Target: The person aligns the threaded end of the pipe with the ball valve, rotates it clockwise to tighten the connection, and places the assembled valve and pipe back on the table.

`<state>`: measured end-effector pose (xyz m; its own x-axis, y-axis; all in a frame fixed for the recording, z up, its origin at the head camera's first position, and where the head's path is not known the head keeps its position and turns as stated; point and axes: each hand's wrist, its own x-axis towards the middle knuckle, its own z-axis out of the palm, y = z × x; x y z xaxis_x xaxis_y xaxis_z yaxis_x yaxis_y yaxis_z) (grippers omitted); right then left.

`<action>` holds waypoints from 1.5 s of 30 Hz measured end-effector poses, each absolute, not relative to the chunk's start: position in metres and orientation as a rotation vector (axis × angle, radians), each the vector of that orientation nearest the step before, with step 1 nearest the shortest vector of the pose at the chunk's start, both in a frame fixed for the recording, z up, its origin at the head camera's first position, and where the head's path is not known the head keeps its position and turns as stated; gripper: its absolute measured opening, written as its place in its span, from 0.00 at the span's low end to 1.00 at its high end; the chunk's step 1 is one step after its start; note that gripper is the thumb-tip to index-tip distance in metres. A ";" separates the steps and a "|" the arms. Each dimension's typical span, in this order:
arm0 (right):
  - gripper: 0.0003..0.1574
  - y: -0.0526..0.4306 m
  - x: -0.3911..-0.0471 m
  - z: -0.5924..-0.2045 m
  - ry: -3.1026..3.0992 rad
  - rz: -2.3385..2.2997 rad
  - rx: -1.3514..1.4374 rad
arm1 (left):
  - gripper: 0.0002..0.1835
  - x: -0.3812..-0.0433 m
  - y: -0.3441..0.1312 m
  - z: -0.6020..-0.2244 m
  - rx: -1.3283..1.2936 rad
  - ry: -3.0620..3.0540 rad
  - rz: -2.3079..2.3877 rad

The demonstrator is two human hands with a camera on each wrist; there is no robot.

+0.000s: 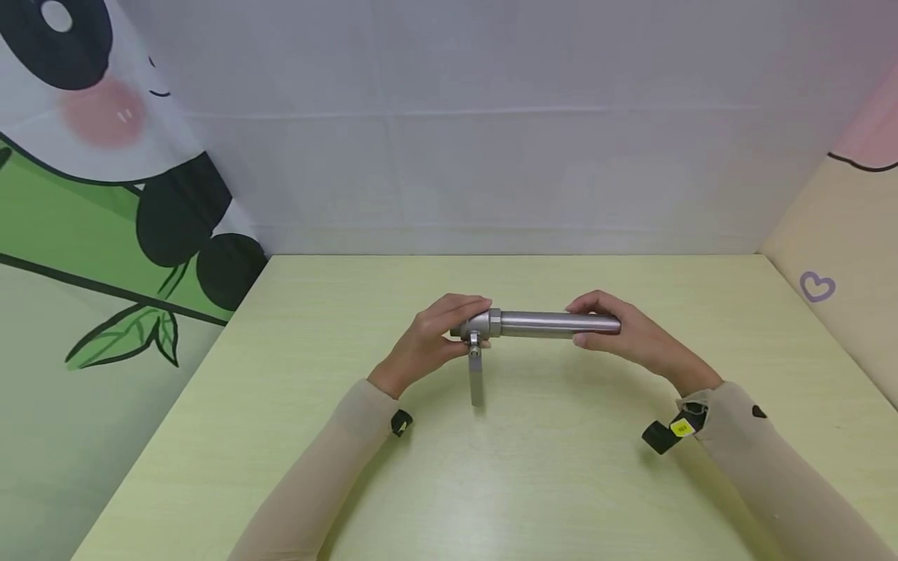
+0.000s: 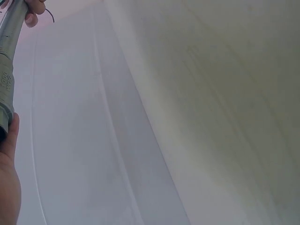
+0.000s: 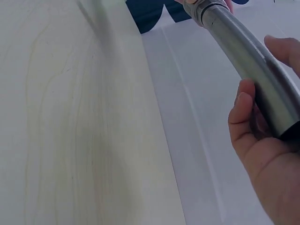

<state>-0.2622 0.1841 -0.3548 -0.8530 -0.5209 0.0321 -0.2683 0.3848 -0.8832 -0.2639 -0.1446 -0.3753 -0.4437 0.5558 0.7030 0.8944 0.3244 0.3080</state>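
Observation:
A metal ball valve (image 1: 480, 324) is joined to one end of a steel pipe (image 1: 536, 324), both held level above the table in the head view. My left hand (image 1: 429, 333) grips the valve body at its left side. From the valve a flat lever handle (image 1: 476, 382) points down toward me. Around the pipe's far right end, my right hand (image 1: 641, 336) has its thumb and fingers on either side. The right wrist view shows the open pipe end near the right palm (image 3: 274, 171). Raised lettering marks the valve body (image 2: 5, 79) in the left wrist view.
Beneath the hands lies a pale wooden table (image 1: 449, 483). A grey-white cloth backdrop (image 1: 491, 171) rises behind its far edge. Printed panels with a cartoon panda (image 1: 175, 210) and a purple heart (image 1: 817, 287) flank it. Black wrist cameras (image 1: 661, 437) sit by the cuffs.

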 end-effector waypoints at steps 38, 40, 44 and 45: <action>0.23 0.186 -0.262 -0.346 2.432 -1.517 -0.621 | 0.32 -0.264 -0.145 -0.370 -1.271 -2.120 -0.974; 0.22 0.185 -0.261 -0.344 2.404 -1.531 -0.613 | 0.32 -0.263 -0.145 -0.369 -1.274 -2.118 -0.974; 0.21 0.184 -0.259 -0.342 2.384 -1.540 -0.606 | 0.32 -0.261 -0.145 -0.366 -1.278 -2.115 -0.973; 0.21 0.183 -0.259 -0.341 2.385 -1.538 -0.603 | 0.32 -0.261 -0.145 -0.366 -1.278 -2.115 -0.974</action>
